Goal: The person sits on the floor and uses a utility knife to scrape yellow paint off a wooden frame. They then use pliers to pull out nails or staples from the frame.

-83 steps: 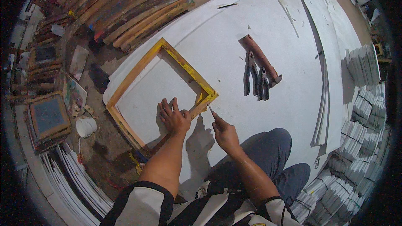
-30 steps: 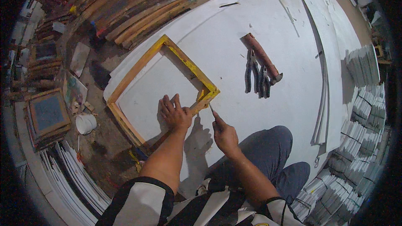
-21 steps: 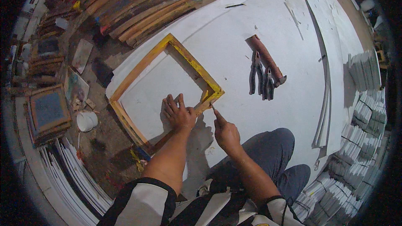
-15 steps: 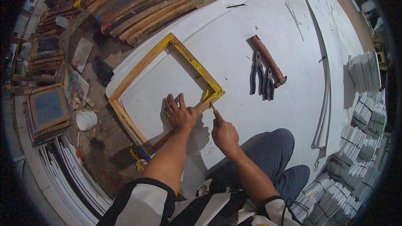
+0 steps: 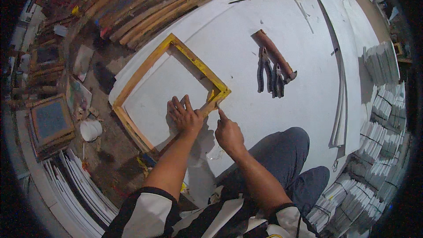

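Note:
A square wooden frame (image 5: 145, 72) with yellow paint along its far right side lies on white sheets. My left hand (image 5: 187, 118) is open, fingers spread inside the frame, its thumb side against the near right rail. Beside the yellow corner, my right hand (image 5: 230, 135) is closed around a small thin tool (image 5: 219, 106). That tool's tip touches or nearly touches the rail; my fist hides most of it, so its kind is unclear. To the right lie a hammer (image 5: 275, 53) with a wooden handle and two dark-handled pliers (image 5: 277, 81), (image 5: 263, 70).
Large white sheets (image 5: 246, 31) cover the work surface. Old wooden frames (image 5: 145, 9) are piled at the far left. A white bucket (image 5: 91, 130) stands on the floor at left. Bundled white strips (image 5: 370, 141) are stacked at right, near my bent knee (image 5: 295, 143).
The whole view has shifted slightly, so everything appears a little farther left and up. Both hands keep nearly the same places on the frame.

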Action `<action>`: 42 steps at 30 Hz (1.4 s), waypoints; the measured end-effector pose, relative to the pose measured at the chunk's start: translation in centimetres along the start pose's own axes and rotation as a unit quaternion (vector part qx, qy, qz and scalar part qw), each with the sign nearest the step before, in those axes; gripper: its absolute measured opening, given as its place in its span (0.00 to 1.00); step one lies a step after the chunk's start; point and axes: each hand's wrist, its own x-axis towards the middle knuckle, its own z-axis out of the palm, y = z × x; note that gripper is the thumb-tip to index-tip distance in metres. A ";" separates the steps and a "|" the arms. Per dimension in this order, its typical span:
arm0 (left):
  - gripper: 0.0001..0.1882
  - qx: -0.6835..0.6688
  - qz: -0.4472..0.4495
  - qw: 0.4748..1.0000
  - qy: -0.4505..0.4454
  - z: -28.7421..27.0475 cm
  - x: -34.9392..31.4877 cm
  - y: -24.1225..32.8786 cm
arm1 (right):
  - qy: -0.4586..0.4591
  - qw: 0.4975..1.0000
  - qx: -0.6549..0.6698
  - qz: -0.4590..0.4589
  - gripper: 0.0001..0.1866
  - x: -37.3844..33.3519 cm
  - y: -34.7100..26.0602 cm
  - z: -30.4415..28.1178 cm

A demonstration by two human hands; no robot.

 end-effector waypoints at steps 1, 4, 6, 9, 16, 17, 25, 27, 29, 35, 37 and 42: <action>0.38 -0.007 -0.002 1.000 -0.005 -0.4 0.1 0.4 | 0.031 0.999 0.043 -0.014 0.25 0.4 1.4 1.6; 0.38 -0.015 -0.009 1.000 -0.009 -0.7 0.3 0.6 | -0.004 0.977 0.210 0.041 0.25 0.9 2.6 2.3; 0.38 -0.004 -0.008 1.000 0.010 -0.3 0.3 0.4 | -0.019 0.979 0.200 0.045 0.26 1.0 2.7 1.9; 0.39 -0.019 -0.023 0.999 -0.021 -1.0 0.4 0.7 | 0.029 0.999 -0.012 -0.023 0.26 0.7 2.5 1.3; 0.39 -0.040 -0.038 0.998 -0.015 -0.7 0.3 0.6 | -0.176 0.805 0.557 0.106 0.27 3.1 7.7 1.2; 0.39 -0.034 -0.035 0.999 -0.006 -0.3 0.3 0.3 | -0.245 0.657 0.694 0.163 0.27 3.3 7.8 0.5; 0.38 -0.050 -0.028 0.998 -0.006 -0.7 0.3 0.3 | -0.201 0.717 0.640 0.188 0.23 1.3 6.7 1.3; 0.38 -0.043 -0.020 0.999 -0.007 -1.4 0.3 0.6 | -0.126 0.914 0.379 0.070 0.24 -0.3 6.6 1.7; 0.38 -0.046 -0.022 0.999 0.002 -0.9 0.3 0.3 | -0.022 0.975 0.216 -0.052 0.25 -0.8 6.0 2.1; 0.37 -0.059 -0.030 0.998 0.010 -0.2 0.4 0.4 | -0.041 0.997 0.057 -0.007 0.26 -0.9 3.2 0.8; 0.37 -0.053 -0.030 0.998 0.013 -0.2 0.4 0.5 | -0.025 0.997 0.068 -0.029 0.26 -0.6 3.3 1.0; 0.37 -0.049 -0.033 0.998 0.015 -0.1 0.2 0.3 | -0.050 0.999 0.017 -0.004 0.26 -0.9 1.7 0.0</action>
